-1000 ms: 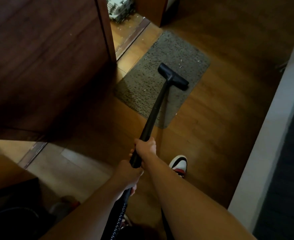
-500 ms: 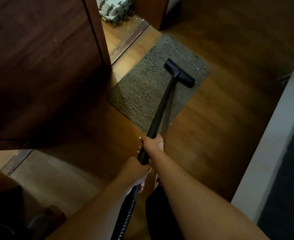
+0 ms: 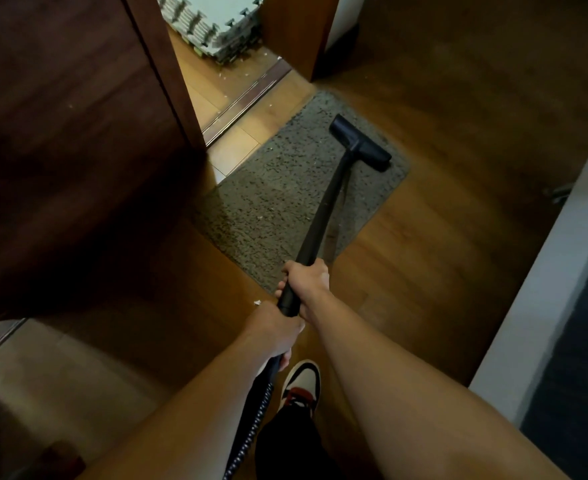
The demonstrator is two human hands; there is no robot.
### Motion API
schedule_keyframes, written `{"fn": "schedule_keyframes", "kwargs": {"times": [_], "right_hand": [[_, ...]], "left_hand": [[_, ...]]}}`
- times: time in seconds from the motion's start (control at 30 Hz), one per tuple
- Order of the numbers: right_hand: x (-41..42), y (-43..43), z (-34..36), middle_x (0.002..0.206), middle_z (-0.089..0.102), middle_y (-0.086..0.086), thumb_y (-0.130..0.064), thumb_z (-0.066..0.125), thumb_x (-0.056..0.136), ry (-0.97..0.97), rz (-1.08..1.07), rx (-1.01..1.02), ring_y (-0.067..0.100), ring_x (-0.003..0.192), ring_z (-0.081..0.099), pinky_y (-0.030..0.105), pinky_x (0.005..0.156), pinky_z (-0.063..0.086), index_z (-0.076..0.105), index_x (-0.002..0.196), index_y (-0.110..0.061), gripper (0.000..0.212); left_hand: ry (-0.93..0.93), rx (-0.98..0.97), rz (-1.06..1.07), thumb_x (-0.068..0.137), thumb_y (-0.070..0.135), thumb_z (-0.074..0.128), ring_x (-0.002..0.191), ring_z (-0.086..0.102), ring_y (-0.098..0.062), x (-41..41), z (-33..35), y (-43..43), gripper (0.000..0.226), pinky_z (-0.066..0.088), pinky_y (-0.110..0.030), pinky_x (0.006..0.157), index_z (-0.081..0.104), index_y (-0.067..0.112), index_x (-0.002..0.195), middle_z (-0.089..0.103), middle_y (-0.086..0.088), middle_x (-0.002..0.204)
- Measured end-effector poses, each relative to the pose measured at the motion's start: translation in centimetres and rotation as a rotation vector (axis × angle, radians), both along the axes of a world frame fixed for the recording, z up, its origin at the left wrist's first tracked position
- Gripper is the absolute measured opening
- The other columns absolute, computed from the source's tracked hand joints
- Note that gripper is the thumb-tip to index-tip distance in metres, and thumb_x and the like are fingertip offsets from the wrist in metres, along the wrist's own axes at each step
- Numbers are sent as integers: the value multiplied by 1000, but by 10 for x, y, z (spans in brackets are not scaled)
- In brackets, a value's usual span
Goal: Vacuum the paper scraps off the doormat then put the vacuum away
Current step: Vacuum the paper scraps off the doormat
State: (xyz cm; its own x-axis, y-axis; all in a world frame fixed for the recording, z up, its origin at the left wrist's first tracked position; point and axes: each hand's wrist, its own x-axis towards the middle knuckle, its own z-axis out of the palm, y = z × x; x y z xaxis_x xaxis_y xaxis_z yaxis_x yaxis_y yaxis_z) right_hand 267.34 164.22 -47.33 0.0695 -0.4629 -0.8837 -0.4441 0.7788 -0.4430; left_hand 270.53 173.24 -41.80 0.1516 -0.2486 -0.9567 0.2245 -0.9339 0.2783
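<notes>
- Vacuum wand (image 3: 323, 209) is gripped in both my fists: my right hand (image 3: 308, 278) is curled round it higher up. My left hand (image 3: 275, 332) is wrapped round the lower end just behind, where the ribbed hose (image 3: 251, 434) begins.
- Since a second ago I have pushed the nozzle head (image 3: 360, 143) from the middle of the doormat (image 3: 278, 188) out toward its far right edge. It now lies flat on the pile.
- My shoe (image 3: 301, 382), out of sight half a second ago, shows again just below my hands.
- The underside of my left grip is hidden, and the hose runs off the bottom edge, so the vacuum's body is out of view.
- Paper scraps (image 3: 261, 218) show as pale flecks on the near half of the mat, too small to count. One loose scrap (image 3: 258, 302) lies on the floor just beside my left hand.
- The mat lies on a dim wooden floor (image 3: 441, 237) by a doorway.
- A dark wooden door (image 3: 60, 133) stands to the left, pale foam tiles (image 3: 216, 22) are stacked past the threshold strip (image 3: 247, 98), and a white ledge (image 3: 545, 289) runs along the right.
</notes>
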Motion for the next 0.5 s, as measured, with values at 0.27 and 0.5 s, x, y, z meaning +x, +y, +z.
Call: {"fn": "schedule_keyframes", "kwargs": {"times": [0.27, 0.5], "right_hand": [[-1, 41, 3, 84, 59, 14, -11, 62, 96, 7, 11, 22, 19, 52, 58, 31, 50, 53, 42, 122, -14, 33], [-6, 119, 14, 88, 62, 13, -12, 61, 96, -9, 19, 1, 18, 58, 60, 30, 52, 54, 45, 125, -14, 33]], "left_hand": [[0, -26, -4, 91, 15, 60, 35, 46, -17, -1, -1, 44, 16, 45, -29, 49, 52, 9, 78, 49, -2, 47], [23, -65, -32, 92, 16, 59, 38, 45, -18, -3, 7, 121, 22, 43, -32, 52, 51, 10, 73, 47, -2, 47]]}}
